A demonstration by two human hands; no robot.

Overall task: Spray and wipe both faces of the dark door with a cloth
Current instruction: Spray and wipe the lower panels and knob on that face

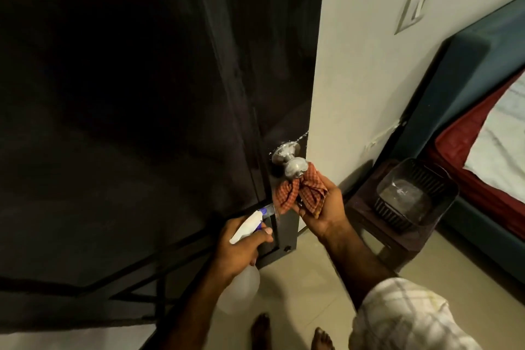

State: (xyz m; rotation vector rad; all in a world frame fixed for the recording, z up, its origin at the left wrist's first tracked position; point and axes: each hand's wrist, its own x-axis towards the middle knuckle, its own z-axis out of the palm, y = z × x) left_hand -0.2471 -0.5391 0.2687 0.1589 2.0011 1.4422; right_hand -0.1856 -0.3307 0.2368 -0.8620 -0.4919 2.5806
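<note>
A: Start at the hands. What is the left hand [241, 244] doing?

B: Its fingers are curled round the neck of a translucent white plastic spray bottle [241, 284], with one finger on the trigger. The bottle's blue-tipped white nozzle [262, 211] points up toward the door edge, and its body hangs below the wrist.

A: And the right hand [326, 207]?

B: It grips a bunched orange-and-brown checked cloth [301, 193], with the fingers folded round the lower part. The top of the cloth touches the round silver metal door knob [295, 166] from below and to the right.

A: Where is the door itself?

B: The dark brown, nearly black wooden door [142, 94] fills the left and centre of the view. Its free edge runs down beside the cream painted wall [369, 65]. Small wet drops glint on the surface just above the knob.

A: What lies further out?

B: A white switch plate [416, 6] sits high on the wall. Lower right stands a dark slatted plastic basket [412, 199] on a dark brown stool [369, 224]. Beyond it is a bed with a teal frame [460, 79]. Two bare feet show on the pale tiled floor [312, 264], and a checked sleeve [403, 318] covers the right upper arm.
</note>
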